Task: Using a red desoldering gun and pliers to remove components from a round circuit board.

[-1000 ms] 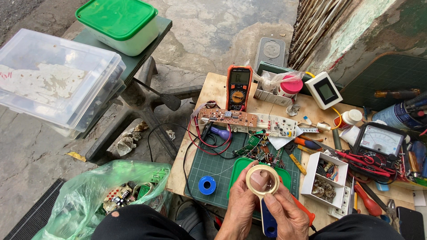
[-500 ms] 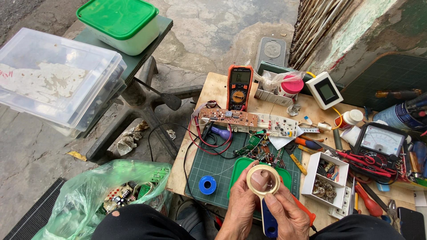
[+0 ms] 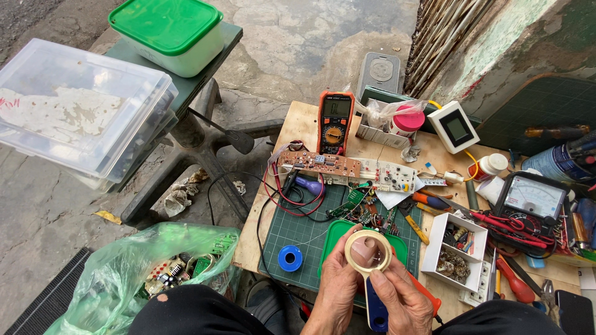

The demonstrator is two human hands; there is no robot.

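My left hand (image 3: pixel 335 286) and my right hand (image 3: pixel 397 298) both grip a beige roll of tape (image 3: pixel 367 251), held up above a green tray (image 3: pixel 338 232) on the green cutting mat (image 3: pixel 298 229). My fingertips press on the roll's rim and show through its hole. A blue and orange tool handle (image 3: pixel 375 310) lies under my right hand. A long brown circuit board (image 3: pixel 320 164) lies across the mat's far edge, with a white board (image 3: pixel 388 175) beside it.
An orange multimeter (image 3: pixel 335 121), a blue solder spool (image 3: pixel 290 257), a white parts box (image 3: pixel 456 251), an analogue meter (image 3: pixel 532 197) and red-handled tools crowd the wooden table (image 3: pixel 298 124). Left stand clear bins (image 3: pixel 74 111), a green-lidded box (image 3: pixel 167 31) and a green bag of boards (image 3: pixel 167 267).
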